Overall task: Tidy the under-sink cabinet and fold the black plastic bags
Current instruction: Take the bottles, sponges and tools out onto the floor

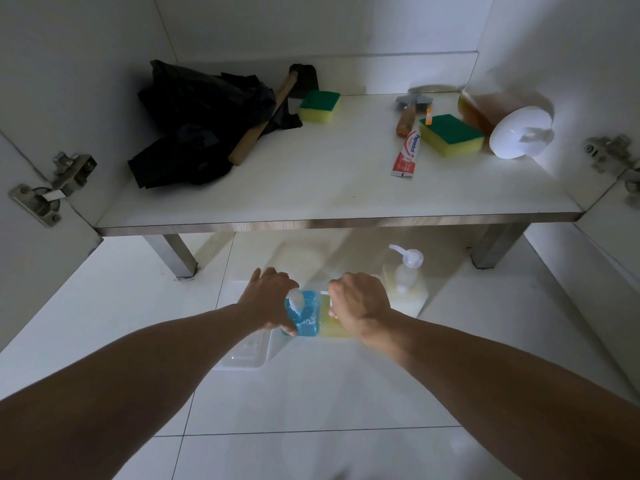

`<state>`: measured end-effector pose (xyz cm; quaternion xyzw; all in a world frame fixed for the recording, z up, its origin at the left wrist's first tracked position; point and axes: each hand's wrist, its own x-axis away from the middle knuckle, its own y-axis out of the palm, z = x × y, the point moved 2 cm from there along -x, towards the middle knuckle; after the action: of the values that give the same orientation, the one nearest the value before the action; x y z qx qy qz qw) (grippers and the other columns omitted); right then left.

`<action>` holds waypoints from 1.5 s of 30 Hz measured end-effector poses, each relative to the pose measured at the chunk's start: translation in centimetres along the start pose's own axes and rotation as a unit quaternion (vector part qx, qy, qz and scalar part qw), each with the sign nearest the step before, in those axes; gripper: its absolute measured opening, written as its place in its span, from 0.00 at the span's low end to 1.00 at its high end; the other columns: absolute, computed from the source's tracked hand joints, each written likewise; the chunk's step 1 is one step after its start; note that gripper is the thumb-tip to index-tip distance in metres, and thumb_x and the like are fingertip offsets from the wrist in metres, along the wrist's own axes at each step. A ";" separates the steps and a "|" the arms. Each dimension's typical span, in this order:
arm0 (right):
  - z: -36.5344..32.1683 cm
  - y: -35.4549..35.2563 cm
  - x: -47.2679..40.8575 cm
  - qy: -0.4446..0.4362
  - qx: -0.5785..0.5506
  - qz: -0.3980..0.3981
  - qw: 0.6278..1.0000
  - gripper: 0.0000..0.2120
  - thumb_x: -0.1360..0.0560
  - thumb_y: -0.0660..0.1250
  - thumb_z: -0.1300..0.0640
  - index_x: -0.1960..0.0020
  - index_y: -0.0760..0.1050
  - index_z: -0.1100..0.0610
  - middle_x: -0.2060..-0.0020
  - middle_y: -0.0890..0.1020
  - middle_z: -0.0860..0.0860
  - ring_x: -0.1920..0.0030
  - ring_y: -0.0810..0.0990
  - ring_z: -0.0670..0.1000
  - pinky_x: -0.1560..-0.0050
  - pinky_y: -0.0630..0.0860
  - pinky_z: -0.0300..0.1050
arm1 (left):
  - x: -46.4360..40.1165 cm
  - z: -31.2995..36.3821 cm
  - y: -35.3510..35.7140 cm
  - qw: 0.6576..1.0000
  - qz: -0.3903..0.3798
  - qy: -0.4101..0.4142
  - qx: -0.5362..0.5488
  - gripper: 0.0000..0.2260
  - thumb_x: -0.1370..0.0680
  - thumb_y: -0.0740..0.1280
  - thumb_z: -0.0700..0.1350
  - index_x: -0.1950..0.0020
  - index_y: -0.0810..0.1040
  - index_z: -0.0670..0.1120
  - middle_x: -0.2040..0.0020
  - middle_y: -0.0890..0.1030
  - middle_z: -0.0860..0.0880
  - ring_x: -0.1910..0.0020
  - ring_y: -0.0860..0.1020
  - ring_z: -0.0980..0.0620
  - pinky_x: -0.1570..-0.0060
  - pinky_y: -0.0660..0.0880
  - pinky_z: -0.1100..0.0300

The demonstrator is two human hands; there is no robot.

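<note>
My left hand (268,299) grips a pump bottle of blue liquid (304,315) on the tiled floor in front of the cabinet. My right hand (360,304) grips a pump bottle of yellow liquid (332,327) right beside it; the two bottles touch. A crumpled heap of black plastic bags (194,126) lies at the left back of the cabinet shelf (311,199). A wooden-handled tool (266,123) leans across the bags.
On the shelf lie two green-yellow sponges (320,105) (450,135), a toothpaste tube (407,154), a small hammer (408,114) and a tipped jar of amber liquid with a white lid (502,123). A clear tray (249,351) and a pale pump bottle (405,278) stand on the floor.
</note>
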<state>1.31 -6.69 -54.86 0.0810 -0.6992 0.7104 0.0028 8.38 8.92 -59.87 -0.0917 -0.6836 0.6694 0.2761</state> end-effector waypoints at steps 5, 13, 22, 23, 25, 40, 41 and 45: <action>0.3 -0.3 -0.7 0.002 0.007 0.009 1.000 0.08 0.22 0.64 0.60 0.45 0.79 0.58 0.51 0.83 0.54 0.49 0.82 0.58 0.54 0.75 0.47 | -0.3 0.6 -0.1 1.000 0.004 -0.009 0.013 0.41 0.37 0.75 0.65 0.28 0.69 0.51 0.36 0.74 0.54 0.36 0.67 0.52 0.32 0.60 0.55; 1.4 -2.3 -0.8 0.011 -0.048 0.040 0.998 0.11 0.23 0.67 0.58 0.41 0.76 0.58 0.49 0.82 0.56 0.47 0.81 0.59 0.51 0.76 0.48 | -1.1 2.5 -2.1 0.998 -0.058 -0.029 0.009 0.51 0.37 0.76 0.64 0.22 0.56 0.49 0.25 0.63 0.50 0.26 0.61 0.48 0.26 0.56 0.49; 7.1 -11.4 -0.9 0.055 -0.131 0.096 0.985 0.08 0.28 0.71 0.62 0.49 0.81 0.58 0.54 0.83 0.56 0.56 0.83 0.58 0.50 0.81 0.47 | -2.2 6.8 -13.4 0.982 -0.183 -0.021 0.050 0.29 0.32 0.79 0.49 0.35 0.76 0.43 0.43 0.81 0.45 0.45 0.79 0.47 0.46 0.79 0.56; 8.2 -12.2 -1.0 0.066 -0.135 0.101 0.983 0.08 0.28 0.70 0.62 0.49 0.81 0.58 0.54 0.82 0.56 0.57 0.83 0.58 0.50 0.81 0.48 | -2.4 7.2 -14.6 0.978 -0.195 -0.020 0.075 0.25 0.31 0.78 0.46 0.36 0.77 0.43 0.46 0.82 0.43 0.48 0.81 0.47 0.49 0.80 0.55; 10.5 -13.4 -1.4 0.087 -0.133 0.106 0.982 0.09 0.28 0.69 0.63 0.48 0.80 0.59 0.53 0.82 0.57 0.58 0.83 0.59 0.50 0.82 0.50 | -2.9 8.2 -16.7 0.974 -0.197 -0.017 0.112 0.21 0.29 0.77 0.43 0.39 0.78 0.42 0.49 0.83 0.40 0.49 0.82 0.45 0.52 0.82 0.54; 23.7 -16.5 -6.4 0.161 -0.043 0.112 0.980 0.09 0.28 0.67 0.60 0.50 0.81 0.61 0.50 0.81 0.55 0.45 0.80 0.58 0.49 0.78 0.45 | -12.7 10.3 -24.9 0.987 0.024 -0.043 0.154 0.21 0.27 0.75 0.48 0.40 0.78 0.38 0.46 0.82 0.40 0.49 0.81 0.43 0.50 0.81 0.52; 23.9 -16.6 -7.0 0.168 -0.043 0.111 0.979 0.08 0.27 0.66 0.59 0.50 0.79 0.61 0.51 0.80 0.55 0.45 0.79 0.58 0.52 0.77 0.44 | -13.6 9.7 -25.2 0.990 0.048 -0.052 0.120 0.23 0.27 0.75 0.50 0.39 0.78 0.38 0.45 0.81 0.42 0.48 0.81 0.44 0.48 0.80 0.52; 24.3 -17.0 -9.4 0.166 -0.042 0.122 0.978 0.05 0.25 0.64 0.57 0.52 0.73 0.58 0.52 0.77 0.56 0.47 0.77 0.55 0.50 0.69 0.44 | -17.4 7.1 -25.7 0.988 0.094 -0.095 0.073 0.28 0.25 0.71 0.54 0.32 0.72 0.38 0.37 0.76 0.42 0.40 0.75 0.44 0.44 0.75 0.56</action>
<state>15.25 -29.44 -38.82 -0.1240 -0.7230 0.6787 0.0359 25.56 -8.10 -39.14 -0.0714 -0.6445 0.7459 0.1520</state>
